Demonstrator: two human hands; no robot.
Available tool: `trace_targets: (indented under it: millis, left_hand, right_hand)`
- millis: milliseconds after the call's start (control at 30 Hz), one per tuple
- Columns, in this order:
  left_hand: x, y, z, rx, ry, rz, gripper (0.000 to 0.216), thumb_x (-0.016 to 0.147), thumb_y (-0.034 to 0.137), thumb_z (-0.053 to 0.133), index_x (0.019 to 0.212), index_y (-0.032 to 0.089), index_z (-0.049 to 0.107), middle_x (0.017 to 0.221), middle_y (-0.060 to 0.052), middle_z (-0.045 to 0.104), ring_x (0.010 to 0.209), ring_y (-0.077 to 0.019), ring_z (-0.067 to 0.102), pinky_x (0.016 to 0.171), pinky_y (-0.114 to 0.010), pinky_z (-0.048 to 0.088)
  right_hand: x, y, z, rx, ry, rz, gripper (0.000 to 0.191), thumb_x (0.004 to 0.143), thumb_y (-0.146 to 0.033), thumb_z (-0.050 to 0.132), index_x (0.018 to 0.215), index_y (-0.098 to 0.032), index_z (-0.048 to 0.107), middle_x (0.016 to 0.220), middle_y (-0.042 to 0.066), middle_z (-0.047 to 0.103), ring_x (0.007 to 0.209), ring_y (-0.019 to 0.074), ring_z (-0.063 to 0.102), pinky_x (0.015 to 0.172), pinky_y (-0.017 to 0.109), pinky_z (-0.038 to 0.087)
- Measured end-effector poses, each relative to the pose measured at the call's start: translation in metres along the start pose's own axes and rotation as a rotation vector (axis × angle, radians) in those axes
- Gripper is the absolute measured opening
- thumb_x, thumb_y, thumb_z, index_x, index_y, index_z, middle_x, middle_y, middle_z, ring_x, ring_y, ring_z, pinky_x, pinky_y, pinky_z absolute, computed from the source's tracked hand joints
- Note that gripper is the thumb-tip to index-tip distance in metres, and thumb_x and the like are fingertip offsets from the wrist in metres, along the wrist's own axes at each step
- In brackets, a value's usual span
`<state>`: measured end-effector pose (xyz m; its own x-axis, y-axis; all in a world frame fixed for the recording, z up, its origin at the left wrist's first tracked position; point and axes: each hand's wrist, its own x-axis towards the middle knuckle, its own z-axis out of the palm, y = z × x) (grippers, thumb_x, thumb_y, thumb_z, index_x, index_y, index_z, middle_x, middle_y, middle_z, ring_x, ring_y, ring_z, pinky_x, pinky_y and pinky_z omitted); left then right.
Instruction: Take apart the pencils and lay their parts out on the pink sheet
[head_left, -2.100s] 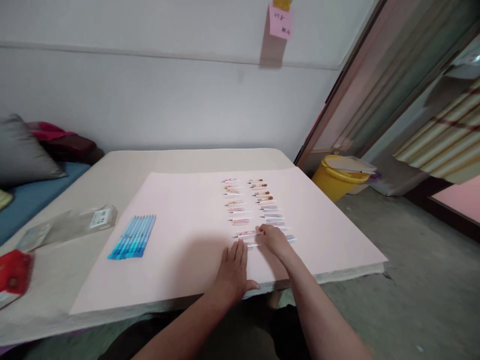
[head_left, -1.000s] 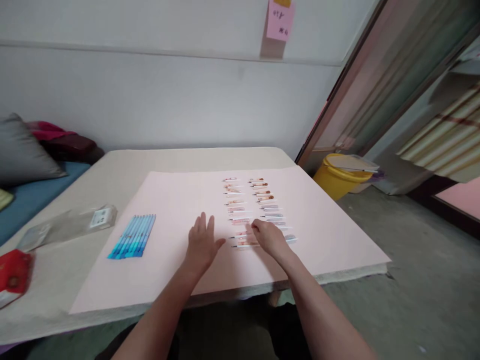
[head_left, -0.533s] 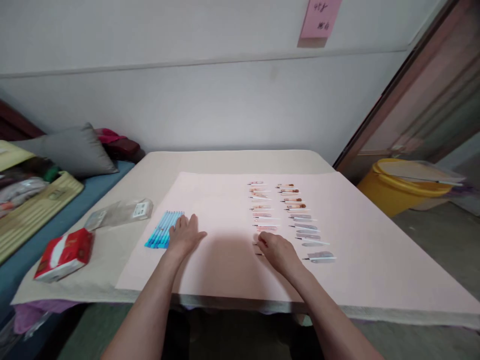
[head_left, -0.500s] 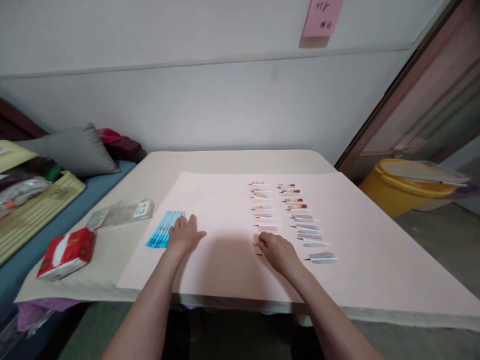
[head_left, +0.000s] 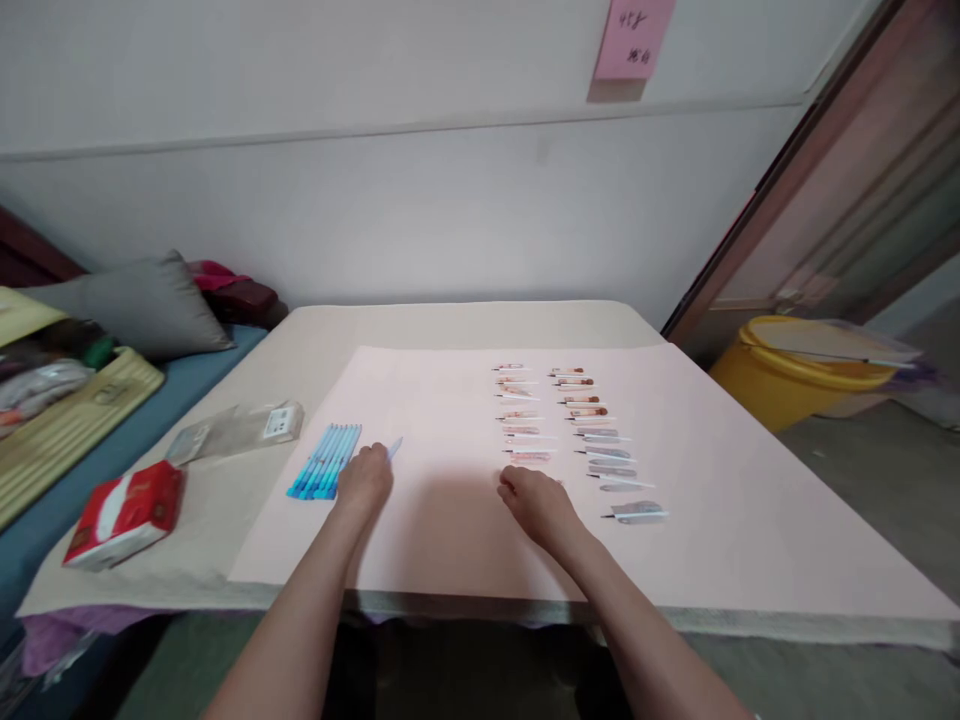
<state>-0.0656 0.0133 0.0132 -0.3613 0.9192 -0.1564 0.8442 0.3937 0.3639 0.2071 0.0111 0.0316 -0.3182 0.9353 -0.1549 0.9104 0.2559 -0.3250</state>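
My left hand (head_left: 366,478) is closed around a light blue pen (head_left: 395,448), whose end sticks out past the fingers to the upper right. Just left of it, several blue pens (head_left: 326,462) lie side by side in a fan-like row. My right hand (head_left: 538,495) is closed in a pinch low over the sheet; what its fingertips hold, if anything, is hidden. Beyond it lies a column of slim pinkish pieces with white sticks (head_left: 529,456). Right of it is a second column, with brown-capped pieces (head_left: 586,411) at the back and grey ones (head_left: 639,512) nearer.
A pale pink sheet (head_left: 442,400) covers much of the table. On the left are a clear plastic sleeve (head_left: 244,432) and a red tissue pack (head_left: 127,512). A yellow bucket (head_left: 795,385) stands beyond the right edge, and a wall rises behind.
My left hand has gone from spread fingers beside the blue pens to a closed grip on one, shifted slightly right of the row. My right hand stays pinched in nearly the same place.
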Motion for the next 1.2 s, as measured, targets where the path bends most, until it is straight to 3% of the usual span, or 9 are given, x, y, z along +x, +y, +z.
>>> trace_targets:
  millis: [100, 200, 300, 367, 533, 733, 867, 1033, 1200]
  left_hand:
    - [-0.002, 0.010, 0.001, -0.092, -0.027, 0.010, 0.024, 0.075, 0.019, 0.050, 0.098, 0.015, 0.056, 0.083, -0.012, 0.061, 0.089, -0.0271, 0.059, 0.076, -0.039, 0.043]
    - [-0.014, 0.029, 0.000, -0.377, -0.107, 0.063, 0.041, 0.077, 0.023, 0.052, 0.117, 0.017, 0.047, 0.075, -0.003, 0.059, 0.072, -0.0169, 0.061, 0.067, -0.030, 0.047]
    - [-0.032, 0.048, 0.000, -1.180, -0.340, 0.105, 0.052, 0.070, 0.024, 0.062, 0.120, 0.016, 0.047, 0.072, 0.000, 0.057, 0.066, -0.0132, 0.059, 0.067, -0.029, 0.047]
    - [-0.043, 0.057, 0.002, -1.430, -0.397, 0.106, 0.055, 0.066, 0.023, 0.068, 0.117, 0.017, 0.050, 0.073, 0.001, 0.058, 0.065, -0.0117, 0.058, 0.066, -0.028, 0.046]
    - [-0.057, 0.069, 0.008, -1.523, -0.475, 0.130, 0.048, 0.066, 0.022, 0.070, 0.111, 0.014, 0.054, 0.074, -0.001, 0.060, 0.056, -0.0083, 0.053, 0.060, -0.026, 0.043]
    - [-0.056, 0.069, 0.005, -1.734, -0.469, 0.032, 0.033, 0.077, 0.026, 0.061, 0.107, 0.013, 0.056, 0.101, -0.013, 0.064, 0.092, -0.0194, 0.061, 0.081, -0.033, 0.046]
    - [-0.054, 0.066, 0.006, -1.777, -0.445, 0.003, 0.021, 0.076, 0.023, 0.063, 0.094, 0.014, 0.060, 0.094, -0.011, 0.067, 0.091, -0.0185, 0.062, 0.084, -0.032, 0.046]
    - [-0.052, 0.064, 0.006, -1.718, -0.358, -0.046, 0.014, 0.071, 0.023, 0.068, 0.078, 0.013, 0.059, 0.081, -0.008, 0.067, 0.078, -0.0150, 0.062, 0.073, -0.027, 0.048]
    - [-0.055, 0.066, -0.001, -1.722, -0.424, -0.007, 0.016, 0.071, 0.023, 0.067, 0.082, 0.013, 0.060, 0.083, -0.009, 0.067, 0.075, -0.0150, 0.060, 0.066, -0.026, 0.046]
  right_hand:
    - [0.001, -0.006, 0.002, 0.090, 0.009, -0.018, 0.015, 0.082, -0.024, 0.046, 0.082, -0.020, 0.061, 0.084, 0.006, 0.067, 0.078, 0.0188, 0.059, 0.059, 0.026, 0.030]
    - [0.002, -0.013, 0.007, 0.346, 0.009, -0.073, 0.014, 0.079, -0.022, 0.048, 0.077, -0.019, 0.061, 0.077, 0.004, 0.066, 0.075, 0.0170, 0.059, 0.063, 0.026, 0.035]
    - [0.001, -0.023, 0.013, 0.809, -0.088, -0.066, 0.014, 0.079, -0.025, 0.047, 0.079, -0.018, 0.060, 0.076, 0.003, 0.064, 0.069, 0.0144, 0.060, 0.062, 0.025, 0.040]
    - [-0.002, -0.031, 0.016, 1.153, -0.201, -0.007, 0.019, 0.081, -0.033, 0.048, 0.085, -0.017, 0.059, 0.081, 0.005, 0.064, 0.069, 0.0143, 0.061, 0.060, 0.025, 0.042]
    - [-0.010, -0.044, 0.019, 1.683, -0.438, 0.046, 0.037, 0.080, -0.050, 0.051, 0.088, -0.015, 0.057, 0.068, 0.003, 0.061, 0.052, 0.0094, 0.054, 0.050, 0.022, 0.038]
    - [-0.011, -0.047, 0.017, 1.798, -0.447, 0.027, 0.025, 0.081, -0.039, 0.052, 0.076, -0.015, 0.054, 0.044, -0.009, 0.034, 0.035, 0.0025, 0.021, 0.039, 0.019, 0.013]
    - [-0.012, -0.053, 0.016, 1.711, -0.358, 0.025, 0.024, 0.079, -0.038, 0.053, 0.072, -0.016, 0.052, 0.042, -0.011, 0.027, 0.036, 0.0026, 0.014, 0.038, 0.020, 0.008]
    - [-0.012, -0.059, 0.018, 1.435, -0.129, 0.028, 0.020, 0.077, -0.032, 0.054, 0.066, -0.016, 0.053, 0.042, -0.008, 0.034, 0.037, 0.0034, 0.024, 0.039, 0.020, 0.014]
    - [-0.014, -0.057, 0.016, 1.533, -0.247, -0.023, 0.027, 0.083, -0.041, 0.046, 0.075, -0.017, 0.055, 0.044, -0.006, 0.042, 0.036, 0.0052, 0.028, 0.038, 0.021, 0.017]
